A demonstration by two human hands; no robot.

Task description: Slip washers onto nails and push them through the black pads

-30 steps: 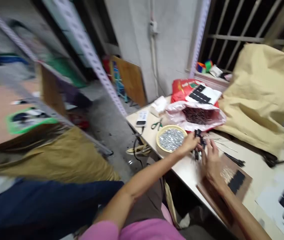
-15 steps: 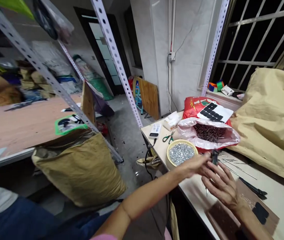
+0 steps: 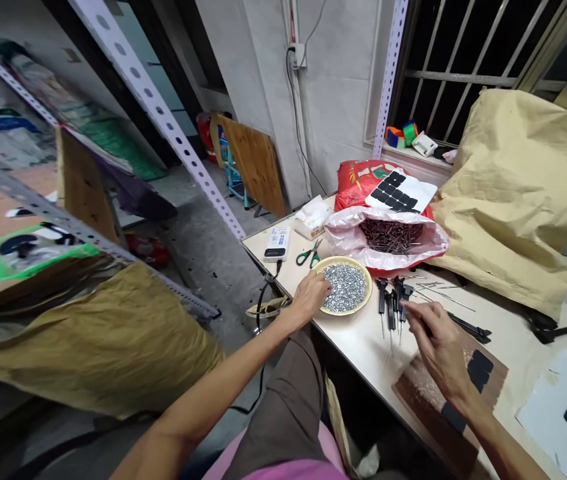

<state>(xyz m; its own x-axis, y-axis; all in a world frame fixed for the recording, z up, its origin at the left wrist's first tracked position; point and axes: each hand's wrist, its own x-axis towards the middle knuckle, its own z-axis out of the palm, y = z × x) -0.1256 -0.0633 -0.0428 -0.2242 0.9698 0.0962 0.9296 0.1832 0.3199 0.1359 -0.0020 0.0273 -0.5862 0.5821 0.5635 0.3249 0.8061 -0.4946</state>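
My left hand (image 3: 312, 293) rests over the left rim of a yellow bowl (image 3: 369, 293). Its curled fingers touch the small shiny metal pieces (image 3: 346, 287), perhaps nuts, that fill the bowl; whatever the fingertips pinch is hidden. To the right, my right hand (image 3: 436, 340) hovers above the table with thumb and forefinger closed together. What it pinches is too small to make out. Just left of its fingertips lie several black-handled tools (image 3: 391, 307) with thin metal shafts. Below it is a brown board (image 3: 418, 383) with black rounded pads (image 3: 480, 369).
Behind the bowl, an open bag (image 3: 333, 230) holds dark screw-like pieces (image 3: 393, 237). Green-handled scissors (image 3: 309, 253), a white phone-like device (image 3: 276, 244) and a tissue pack (image 3: 312, 217) lie near the table's left edge. A metal shelf post (image 3: 163, 120) stands left; tan cloth (image 3: 508, 207) covers the right back.
My hands, earlier together around a dark tool, are now apart. The left has gone to the bowl, and the dark tool now lies with others on the table. The view has turned right and down.
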